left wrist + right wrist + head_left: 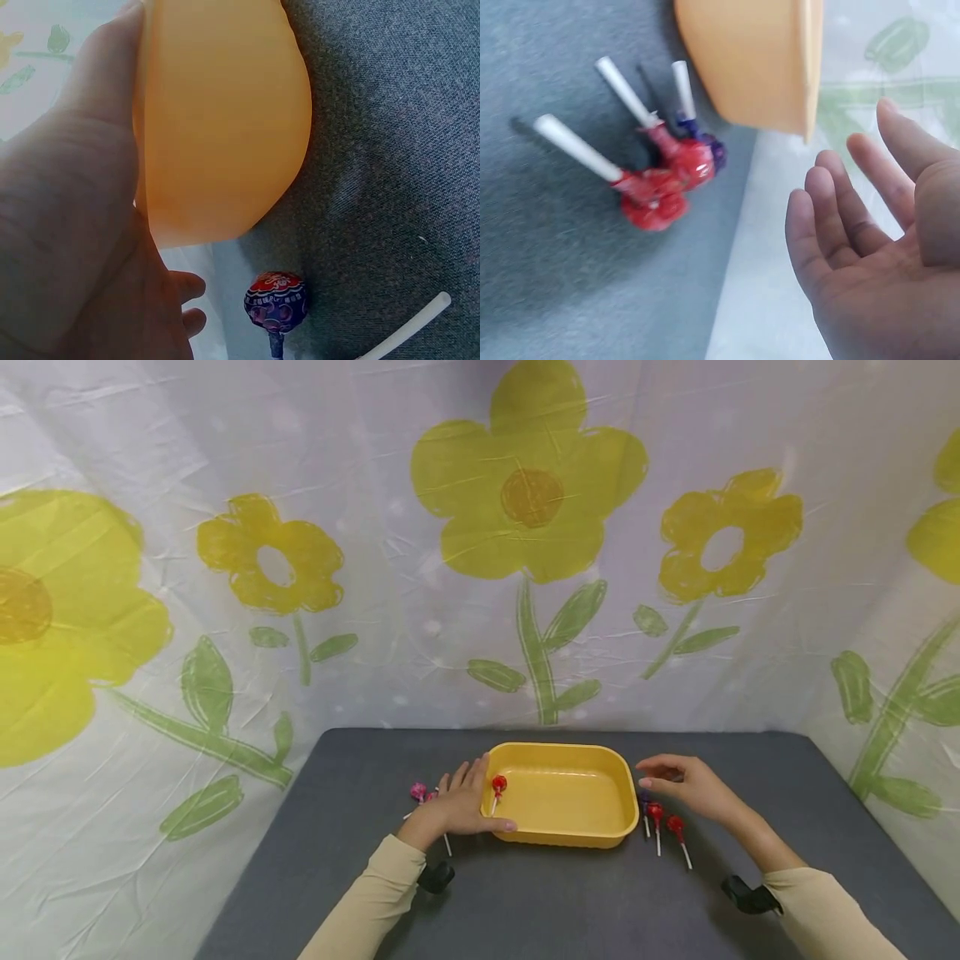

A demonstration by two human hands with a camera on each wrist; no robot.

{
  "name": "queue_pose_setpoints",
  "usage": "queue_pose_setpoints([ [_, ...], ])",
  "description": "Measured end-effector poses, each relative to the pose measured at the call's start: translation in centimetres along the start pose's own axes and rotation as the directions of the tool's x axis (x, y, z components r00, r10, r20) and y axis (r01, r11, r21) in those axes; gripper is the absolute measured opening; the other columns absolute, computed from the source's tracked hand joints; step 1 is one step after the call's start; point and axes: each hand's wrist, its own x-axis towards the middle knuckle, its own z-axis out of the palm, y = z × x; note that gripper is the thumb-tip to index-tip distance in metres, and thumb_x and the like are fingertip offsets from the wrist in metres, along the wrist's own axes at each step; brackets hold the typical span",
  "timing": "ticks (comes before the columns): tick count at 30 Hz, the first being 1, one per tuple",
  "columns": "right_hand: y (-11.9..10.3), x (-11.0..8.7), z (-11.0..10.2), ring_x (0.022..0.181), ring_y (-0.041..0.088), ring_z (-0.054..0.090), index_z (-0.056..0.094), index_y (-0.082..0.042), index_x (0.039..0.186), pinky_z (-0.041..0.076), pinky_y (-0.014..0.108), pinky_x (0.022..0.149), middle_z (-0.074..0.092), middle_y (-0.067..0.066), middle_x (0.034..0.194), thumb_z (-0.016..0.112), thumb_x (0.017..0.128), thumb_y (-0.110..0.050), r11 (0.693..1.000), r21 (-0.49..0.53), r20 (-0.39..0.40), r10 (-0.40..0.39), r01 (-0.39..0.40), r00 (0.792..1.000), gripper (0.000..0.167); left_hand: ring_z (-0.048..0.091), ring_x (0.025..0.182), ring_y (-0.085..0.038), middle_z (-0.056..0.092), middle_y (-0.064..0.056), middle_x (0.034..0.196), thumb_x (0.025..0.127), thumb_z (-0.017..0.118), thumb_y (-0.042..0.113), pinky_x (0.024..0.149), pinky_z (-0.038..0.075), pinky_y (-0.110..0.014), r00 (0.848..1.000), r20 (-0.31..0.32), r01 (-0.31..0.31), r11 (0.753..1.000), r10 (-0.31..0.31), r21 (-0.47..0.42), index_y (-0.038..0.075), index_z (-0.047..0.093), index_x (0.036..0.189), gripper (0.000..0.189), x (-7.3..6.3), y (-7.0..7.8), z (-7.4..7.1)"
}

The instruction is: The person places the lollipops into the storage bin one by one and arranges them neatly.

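Note:
A yellow plastic bin [570, 839] stands on the table, with one red lollipop [498, 785] inside at its left end. My left hand [461, 802] rests on the bin's left rim, fingers spread and thumb along the front corner. Just off the bin's right side, my right hand [690, 785] hovers with relaxed, slightly bent fingers and holds nothing. Below that hand lie two red lollipops [654, 202] and a purple lollipop [716, 152], heads close together. Beside the left hand, a red and purple wrapped lollipop [277, 301] shows near the bin.
Pink lollipops [418, 791] lie left of the bin, partly hidden by the left hand. A white stick [411, 325] pokes out near the wrist. The dark grey table [555, 902] meets a flower-printed curtain [390, 610] at the back and sides.

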Motion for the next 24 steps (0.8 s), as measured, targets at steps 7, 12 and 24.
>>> queue_pose_setpoints([
  [7,1.4,-1.3,-0.2,0.09,0.006,0.062,0.065,-0.004,0.126,0.053,0.022,0.073,0.071,0.014,0.115,0.067,0.095,-0.032,0.999,-0.013,-0.032,0.03,-0.03,0.999,0.042,0.011,0.155,-0.038,0.01,-0.012,0.168,0.073,0.065,0.079,0.121,0.009,-0.064,1.0,0.003,-0.007,1.0,0.007,0.002,0.011,-0.005,0.16,0.13,0.1,-0.1,0.1],
  [12,2.6,-2.1,-0.3,0.09,0.001,0.061,0.065,-0.003,0.126,0.053,0.021,0.073,0.07,0.017,0.117,0.068,0.094,-0.029,0.999,0.003,-0.032,0.035,-0.035,0.999,0.041,0.011,0.155,-0.038,0.01,-0.012,0.168,0.073,0.063,0.08,0.121,0.01,-0.064,1.0,0.0,-0.009,1.0,0.009,0.005,0.011,-0.006,0.16,0.131,0.2,-0.3,0.1],
  [24,4.7,-3.0,0.4,0.091,0.002,0.062,0.064,-0.002,0.127,0.053,0.021,0.074,0.07,0.014,0.116,0.067,0.094,-0.032,0.992,0.029,0.029,0.124,-0.125,0.992,0.045,0.009,0.155,-0.038,0.009,-0.012,0.168,0.073,0.064,0.08,0.122,0.008,-0.064,1.0,0.015,0.0,1.0,0.001,-0.013,0.011,-0.006,0.16,0.131,-0.1,-0.2,0.1],
])
